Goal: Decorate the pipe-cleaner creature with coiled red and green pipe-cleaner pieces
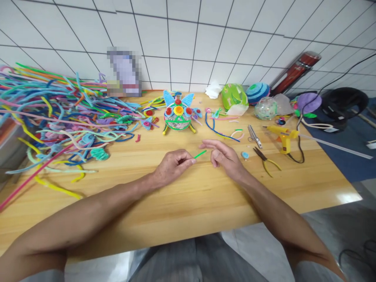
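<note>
Between the thumb and fingers of my left hand [176, 164] is a short green pipe cleaner [201, 154], its free end pointing up and to the right. My right hand [223, 155] is just right of that end, index finger stretched out and the other fingers loosely curled, apart from the pipe cleaner. Beyond both hands stands a figure [178, 115] with a round silvery body, blue ears, red and yellow coils and yellow feet. Pliers [266, 160] with yellow handles and a small blue coil [244, 155] lie right of my right hand.
A big heap of coloured pipe cleaners [67, 113] covers the table's left side. On the right are a yellow glue gun [282, 137] with a cord, scissors [254, 136], a clear ball [266, 108] and a green packet [234, 98]. A tiled wall [194, 39] bounds the back.
</note>
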Motion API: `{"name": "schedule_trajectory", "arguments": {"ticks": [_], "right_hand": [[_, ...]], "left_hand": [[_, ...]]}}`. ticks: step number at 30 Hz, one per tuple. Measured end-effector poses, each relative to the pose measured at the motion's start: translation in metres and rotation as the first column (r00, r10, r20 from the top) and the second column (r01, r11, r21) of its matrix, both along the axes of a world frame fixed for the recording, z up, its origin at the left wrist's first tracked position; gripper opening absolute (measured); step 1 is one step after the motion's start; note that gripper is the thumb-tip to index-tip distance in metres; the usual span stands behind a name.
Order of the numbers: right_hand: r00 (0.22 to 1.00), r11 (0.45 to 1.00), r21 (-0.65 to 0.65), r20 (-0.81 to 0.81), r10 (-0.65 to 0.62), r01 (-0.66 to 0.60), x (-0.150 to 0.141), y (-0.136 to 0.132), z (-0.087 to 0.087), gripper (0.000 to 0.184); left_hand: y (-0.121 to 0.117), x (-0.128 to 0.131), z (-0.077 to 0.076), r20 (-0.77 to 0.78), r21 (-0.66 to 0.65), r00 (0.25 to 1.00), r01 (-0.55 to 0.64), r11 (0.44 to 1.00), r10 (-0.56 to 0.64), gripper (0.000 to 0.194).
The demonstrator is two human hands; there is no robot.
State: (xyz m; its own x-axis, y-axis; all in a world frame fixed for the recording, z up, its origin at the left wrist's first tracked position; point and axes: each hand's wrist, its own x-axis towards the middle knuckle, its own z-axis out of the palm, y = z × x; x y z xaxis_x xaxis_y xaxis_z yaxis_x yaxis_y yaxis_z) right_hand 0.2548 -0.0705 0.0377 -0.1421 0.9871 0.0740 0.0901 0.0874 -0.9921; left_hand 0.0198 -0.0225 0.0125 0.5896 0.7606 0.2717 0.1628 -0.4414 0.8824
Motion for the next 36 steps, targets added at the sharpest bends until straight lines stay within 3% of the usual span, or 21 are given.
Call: {"name": "schedule_trajectory", "arguments": {"ticks": [4,10,13,18,28,32,36], "right_hand": [[0.994,0.999,-0.045,-0.103,-0.026,0.021,-0.003,0.002,-0.001,0.056],[0.942,0.96,-0.137,-0.199,-0.269,0.245,0.0,0.014,-0.006,0.038],[0.919,0.942,-0.169,-0.224,-0.325,0.291,0.001,0.018,-0.006,0.037],[0.912,0.94,-0.219,-0.261,-0.315,0.262,0.0,0.017,-0.003,0.037],[0.829,0.872,0.072,-0.358,-0.431,0.484,0.021,0.02,0.011,0.025],[0.79,0.805,0.185,-0.405,-0.46,0.564,0.046,0.024,0.022,0.02],[0.694,0.712,0.211,-0.519,-0.499,0.67,0.074,0.027,0.034,0.015]], "left_hand": [[0.002,0.001,0.003,-0.037,-0.03,0.994,-0.108,0.994,0.107,0.033],[0.009,0.0,0.002,-0.104,-0.093,0.979,-0.183,0.979,0.173,0.036],[0.012,-0.001,0.0,-0.159,-0.034,0.968,-0.201,0.979,0.193,0.034],[0.018,-0.005,-0.001,-0.256,0.147,0.932,-0.226,0.963,0.258,0.027],[0.025,-0.009,-0.003,-0.353,0.246,0.894,-0.196,0.949,0.276,0.027],[0.027,-0.009,-0.001,-0.409,0.273,0.859,-0.207,0.94,0.308,0.026],[0.027,-0.008,0.001,-0.486,0.321,0.813,-0.174,0.931,0.32,0.025]]}}
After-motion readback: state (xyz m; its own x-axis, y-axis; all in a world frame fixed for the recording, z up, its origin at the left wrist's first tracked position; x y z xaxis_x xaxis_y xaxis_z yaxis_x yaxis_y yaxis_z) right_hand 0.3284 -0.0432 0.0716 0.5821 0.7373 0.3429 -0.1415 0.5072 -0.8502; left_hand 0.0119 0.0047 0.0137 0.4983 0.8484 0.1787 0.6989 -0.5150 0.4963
